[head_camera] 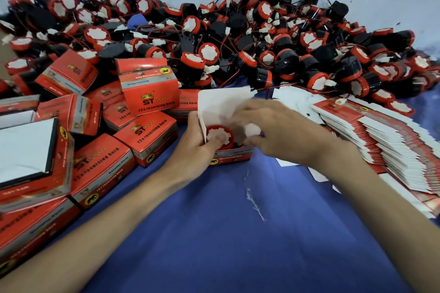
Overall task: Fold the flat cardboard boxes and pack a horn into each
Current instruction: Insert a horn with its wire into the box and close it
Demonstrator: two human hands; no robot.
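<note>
open box (229, 158) sits on blue cloth (226, 233), centre, white lid flap standing up behind. one horn (219, 135) inside, red rim and white face up. left hand (195, 143) grips the box's left wall, a fingertip resting on the horn. right hand (278, 131) over the box's right side, fingers bent, motion-blurred; cannot tell whether it holds anything. closed boxes (147, 93) heaped left. flat boxes (385, 140) stacked right. loose horns (238, 38) piled behind.

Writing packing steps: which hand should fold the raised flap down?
Probably right. The right hand is over the open box beside the raised flap, while the left hand steadies the box and horn.
</note>
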